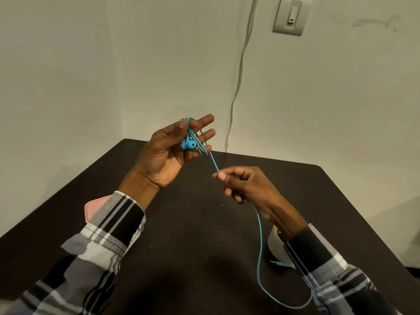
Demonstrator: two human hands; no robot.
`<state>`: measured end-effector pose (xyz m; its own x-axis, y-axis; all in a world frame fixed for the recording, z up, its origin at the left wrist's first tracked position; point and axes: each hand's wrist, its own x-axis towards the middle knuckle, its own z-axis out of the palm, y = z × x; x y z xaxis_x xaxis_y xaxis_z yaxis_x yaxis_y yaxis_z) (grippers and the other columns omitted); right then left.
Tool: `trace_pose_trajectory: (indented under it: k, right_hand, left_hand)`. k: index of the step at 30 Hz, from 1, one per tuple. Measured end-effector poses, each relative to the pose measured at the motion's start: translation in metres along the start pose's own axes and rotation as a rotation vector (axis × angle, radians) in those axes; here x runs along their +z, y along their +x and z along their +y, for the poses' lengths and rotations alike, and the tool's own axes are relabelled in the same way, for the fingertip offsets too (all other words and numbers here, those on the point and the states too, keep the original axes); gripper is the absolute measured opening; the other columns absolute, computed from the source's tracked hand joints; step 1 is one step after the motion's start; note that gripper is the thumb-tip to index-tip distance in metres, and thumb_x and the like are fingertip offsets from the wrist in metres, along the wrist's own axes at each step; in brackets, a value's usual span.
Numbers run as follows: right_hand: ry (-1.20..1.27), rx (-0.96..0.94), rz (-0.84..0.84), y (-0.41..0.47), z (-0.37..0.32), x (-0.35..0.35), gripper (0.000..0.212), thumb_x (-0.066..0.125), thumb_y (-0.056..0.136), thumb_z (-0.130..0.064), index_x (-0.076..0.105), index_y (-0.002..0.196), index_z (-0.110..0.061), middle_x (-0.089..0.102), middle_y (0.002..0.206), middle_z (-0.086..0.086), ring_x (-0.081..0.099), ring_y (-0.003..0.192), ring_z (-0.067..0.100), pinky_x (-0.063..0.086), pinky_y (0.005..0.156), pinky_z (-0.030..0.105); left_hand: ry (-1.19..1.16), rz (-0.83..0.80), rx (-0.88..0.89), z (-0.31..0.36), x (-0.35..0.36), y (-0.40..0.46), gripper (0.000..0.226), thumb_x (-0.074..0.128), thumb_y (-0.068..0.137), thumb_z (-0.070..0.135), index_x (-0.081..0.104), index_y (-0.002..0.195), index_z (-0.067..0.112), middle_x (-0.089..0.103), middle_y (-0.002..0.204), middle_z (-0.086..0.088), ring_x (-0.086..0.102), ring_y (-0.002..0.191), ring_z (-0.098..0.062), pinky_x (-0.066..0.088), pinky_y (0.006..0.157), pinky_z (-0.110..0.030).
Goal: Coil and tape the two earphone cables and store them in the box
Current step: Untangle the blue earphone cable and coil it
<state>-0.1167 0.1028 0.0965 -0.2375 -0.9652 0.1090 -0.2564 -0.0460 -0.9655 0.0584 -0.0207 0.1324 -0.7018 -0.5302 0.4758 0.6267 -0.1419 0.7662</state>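
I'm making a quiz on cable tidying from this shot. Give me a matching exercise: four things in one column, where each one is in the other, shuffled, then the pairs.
Things:
1. earbuds
2. plug
3. tape roll
4. pink item

Places:
A. on the table, partly hidden by the left sleeve
B. in the left hand
C. on the table beside the tape roll
D. on the table under the right wrist

Pairs: 1-B, 2-C, 3-D, 4-A. The right hand pinches the cable.
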Motion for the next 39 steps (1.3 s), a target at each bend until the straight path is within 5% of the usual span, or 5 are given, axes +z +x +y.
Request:
trace_pose_trajectory:
  k: [13,18,23,32,39]
  right_hand:
    - [-0.431,-0.069,-0.059,-0.034,-0.023,-0.029,0.017,0.066,0.092,-0.024,0.075,0.103,-0.016,0.071,0.068,-0.003,0.064,0.063,0.003,0.048,0.061,0.012]
    - [-0.695,-0.187,-0.008,-0.034,-0.048,-0.035,0.013,0.065,0.093,-0.027,0.076,0.100,-0.023,0.073,0.078,-0.007,0.068,0.076,0.009,0.058,0.070,0.030]
    - [-0.682,-0.280,0.093,-0.028,-0.059,-0.032,0.010,0.065,0.095,-0.023,0.075,0.095,-0.025,0.070,0.073,-0.010,0.068,0.071,0.008,0.059,0.069,0.036]
    - [-0.804,-0.236,-0.127,-0.038,-0.054,-0.021,0.035,0.067,0.093,-0.022,0.062,0.071,-0.050,0.069,0.075,-0.017,0.061,0.077,0.004,0.042,0.067,0.020]
    - [-0.824,-0.250,-0.091,-0.033,-0.057,-0.015,0.013,0.067,0.093,-0.027,0.078,0.100,-0.029,0.072,0.083,-0.017,0.063,0.078,0.000,0.046,0.066,0.022]
  left_hand:
    - [1.023,0.007,-0.012,-0.022,-0.022,0.009,0.016,0.066,0.089,0.018,0.075,0.102,0.012,0.071,0.115,-0.004,0.055,0.123,-0.001,0.050,0.096,-0.019]
    - [1.242,-0.114,-0.082,-0.031,-0.015,0.011,0.019,0.061,0.085,0.052,0.073,0.072,0.045,0.071,0.071,0.001,0.066,0.107,-0.032,0.053,0.091,-0.049]
    - [1.167,-0.121,-0.109,-0.037,-0.005,0.010,0.016,0.063,0.087,0.047,0.074,0.078,0.041,0.075,0.087,-0.004,0.066,0.105,-0.034,0.056,0.086,-0.051]
    - [0.313,0.567,-0.144,-0.016,-0.023,0.018,0.009,0.065,0.090,0.014,0.070,0.088,0.006,0.070,0.114,-0.014,0.068,0.104,-0.031,0.061,0.072,-0.046]
    - [0.603,0.457,-0.171,-0.029,-0.016,0.008,0.010,0.066,0.090,0.018,0.073,0.085,0.013,0.073,0.108,-0.003,0.070,0.098,-0.018,0.059,0.083,-0.043]
